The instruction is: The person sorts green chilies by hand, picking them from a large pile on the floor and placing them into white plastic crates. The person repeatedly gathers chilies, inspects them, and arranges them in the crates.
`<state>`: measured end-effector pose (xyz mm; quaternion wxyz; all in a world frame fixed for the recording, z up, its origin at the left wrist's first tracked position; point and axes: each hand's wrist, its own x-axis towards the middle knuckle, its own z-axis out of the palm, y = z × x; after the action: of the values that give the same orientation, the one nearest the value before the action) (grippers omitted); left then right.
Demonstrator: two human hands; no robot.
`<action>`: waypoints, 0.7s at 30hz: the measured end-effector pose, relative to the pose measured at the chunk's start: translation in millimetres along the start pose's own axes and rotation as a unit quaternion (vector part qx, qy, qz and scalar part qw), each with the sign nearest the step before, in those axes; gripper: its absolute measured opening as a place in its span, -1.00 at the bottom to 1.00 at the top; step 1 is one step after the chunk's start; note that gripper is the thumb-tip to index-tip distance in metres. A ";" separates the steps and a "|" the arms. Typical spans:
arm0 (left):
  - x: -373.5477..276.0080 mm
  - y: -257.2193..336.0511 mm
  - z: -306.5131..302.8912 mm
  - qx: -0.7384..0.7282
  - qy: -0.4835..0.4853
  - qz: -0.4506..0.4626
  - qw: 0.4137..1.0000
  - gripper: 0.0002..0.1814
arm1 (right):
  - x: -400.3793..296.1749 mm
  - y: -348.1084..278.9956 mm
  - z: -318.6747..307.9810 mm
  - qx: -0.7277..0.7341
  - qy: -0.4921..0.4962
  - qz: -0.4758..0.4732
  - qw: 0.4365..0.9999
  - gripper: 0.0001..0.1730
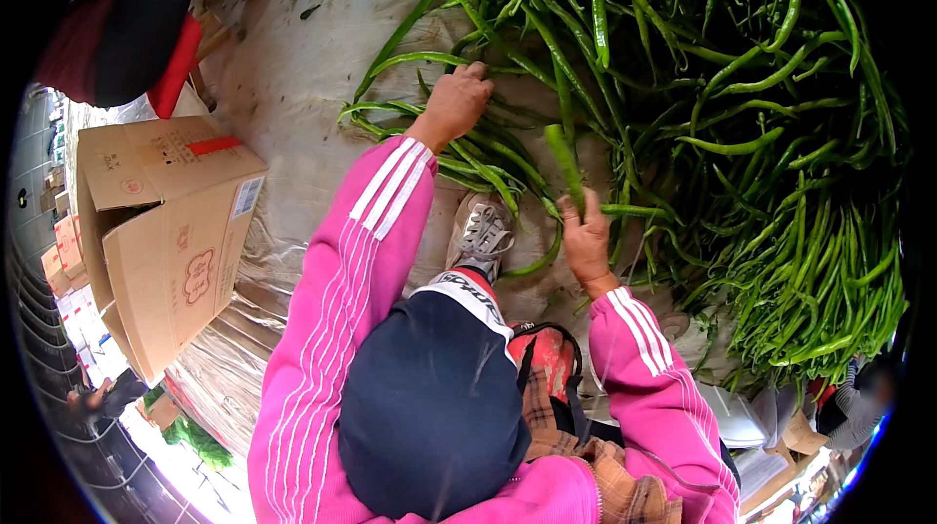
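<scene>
My right hand (585, 238) grips a long green chili pepper (564, 156) that points up and away from the fingers. Another pepper lies just right of its fingertips. Farther forward and to the left, my left hand (455, 103) reaches down over loose green peppers (505, 151) on the plastic sheet. Its fingers are curled with the tips out of sight, so a hold on a pepper cannot be made out. A big heap of long green chili peppers (732, 99) spreads from the front to the right.
A cardboard box (183, 238) with a partly raised flap stands on the left. My shoe (479, 231) is among the peppers on the plastic sheet (322, 77). A person's dark-clothed leg (139, 19) is at upper left; another person (853, 403) is at lower right.
</scene>
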<state>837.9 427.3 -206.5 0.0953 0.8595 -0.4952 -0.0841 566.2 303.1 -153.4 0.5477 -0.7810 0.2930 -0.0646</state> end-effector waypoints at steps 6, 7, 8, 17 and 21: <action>-31.4 -9.2 -25.8 -0.266 0.161 -0.039 0.950 -0.77 | 1.8 19.4 -23.8 0.169 0.064 0.101 0.978 -0.76; -37.0 -8.4 -31.4 -0.318 0.184 -0.066 0.928 -0.78 | 3.5 15.9 -27.9 0.165 0.065 0.098 0.979 -0.76; -42.3 -8.5 -37.5 -0.369 0.205 -0.093 0.902 -0.79 | 4.6 13.1 -31.5 0.169 0.058 0.105 0.978 -0.75; -62.2 -1.6 -100.7 -0.569 0.196 -0.255 0.757 -0.85 | -1.6 5.6 -26.2 0.210 0.071 0.122 0.968 -0.73; -78.9 6.7 -95.8 -0.592 0.286 -0.305 0.689 -0.76 | -4.9 -1.2 -24.4 0.242 0.061 0.123 0.961 -0.76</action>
<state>816.1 500.0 -108.3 0.6904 0.7109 -0.0024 -0.1344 552.4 286.0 -141.7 0.7049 -0.5776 0.3958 -0.1132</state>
